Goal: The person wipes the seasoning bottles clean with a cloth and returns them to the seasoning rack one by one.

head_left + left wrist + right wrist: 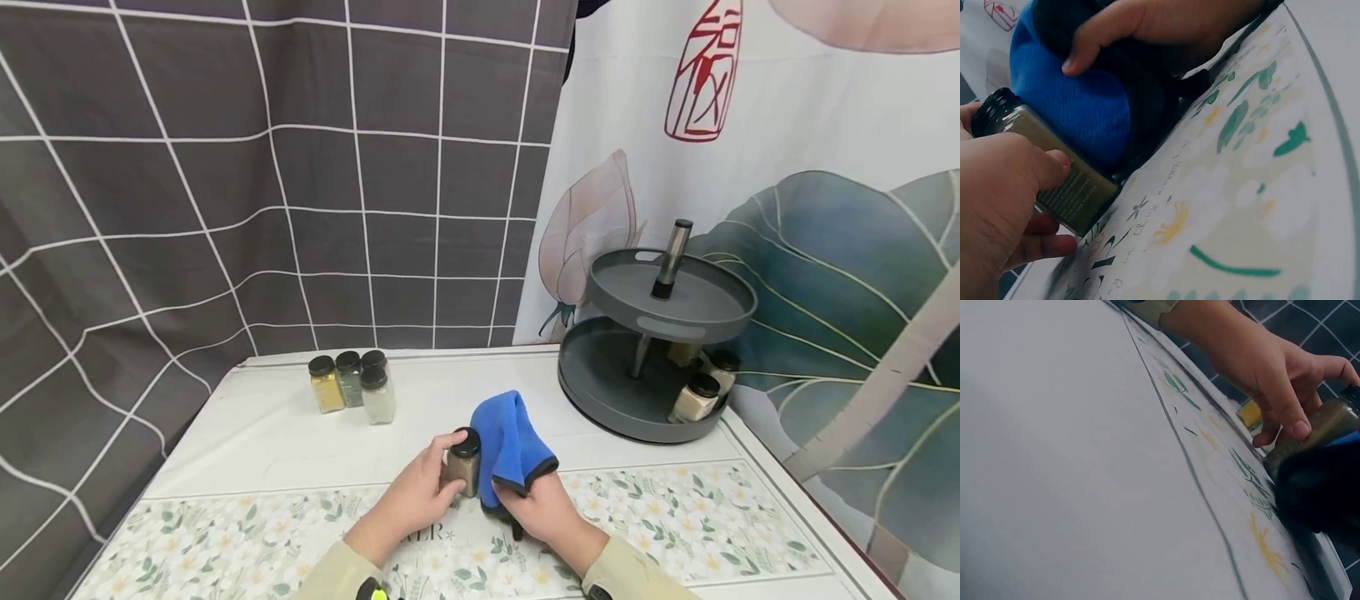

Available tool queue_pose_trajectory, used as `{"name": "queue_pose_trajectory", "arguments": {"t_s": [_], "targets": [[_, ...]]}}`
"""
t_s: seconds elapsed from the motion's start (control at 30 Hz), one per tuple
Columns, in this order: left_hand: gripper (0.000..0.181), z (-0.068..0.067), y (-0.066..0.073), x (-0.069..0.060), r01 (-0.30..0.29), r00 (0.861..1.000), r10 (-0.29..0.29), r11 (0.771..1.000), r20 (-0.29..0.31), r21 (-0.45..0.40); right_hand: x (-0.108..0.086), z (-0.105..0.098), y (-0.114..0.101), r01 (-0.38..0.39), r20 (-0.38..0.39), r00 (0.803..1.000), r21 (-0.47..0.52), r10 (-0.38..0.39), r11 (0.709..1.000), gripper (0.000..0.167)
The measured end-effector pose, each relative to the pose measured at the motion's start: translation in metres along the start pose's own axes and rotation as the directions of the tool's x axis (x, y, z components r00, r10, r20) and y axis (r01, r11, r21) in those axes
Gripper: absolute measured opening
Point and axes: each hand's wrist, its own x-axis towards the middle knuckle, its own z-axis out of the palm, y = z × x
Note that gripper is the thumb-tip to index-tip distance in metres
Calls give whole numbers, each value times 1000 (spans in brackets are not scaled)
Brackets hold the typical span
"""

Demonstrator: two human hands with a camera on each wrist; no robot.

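My left hand [412, 498] holds a square glass spice jar [464, 473] with a black lid and brownish contents. Its thumb lies along the jar's side and a finger reaches up to the lid. Printed text shows on the jar's face [1075, 194] in the left wrist view. Against the right side of the jar is a blue cloth [508, 437] with black edging, held by my right hand [551, 508]. The right thumb shows on the cloth in the left wrist view, while the other right fingers are hidden by the folds.
Several black-lidded spice jars [377, 396] stand grouped at the back left of the white table [262, 425]. A grey two-tier turntable [600, 408] at the back right bears jars [695, 398] on its lower tier. A floral mat [247, 533] lies along the front.
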Motion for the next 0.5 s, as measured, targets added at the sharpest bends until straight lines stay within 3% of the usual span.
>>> {"name": "queue_pose_trajectory", "arguments": {"t_s": [0.1, 0.17, 0.33, 0.5], "targets": [[72, 1, 0, 0, -19, 1000, 19, 1000, -19, 17, -2, -1, 2, 135, 36, 990, -39, -134, 990, 57], [73, 3, 1, 1, -17, 999, 19, 999, -42, 50, -3, -1, 3, 174, 63, 983, -47, -171, 984, 58], [78, 4, 2, 0, 12, 998, -5, 995, -65, 99, 0, 0, 1, 67, 132, 990, -105, -53, 992, 59], [70, 5, 4, 0, 17, 999, -18, 1000, -46, -8, 0, 0, -4, -38, 134, 990, -74, 48, 997, 61]]}}
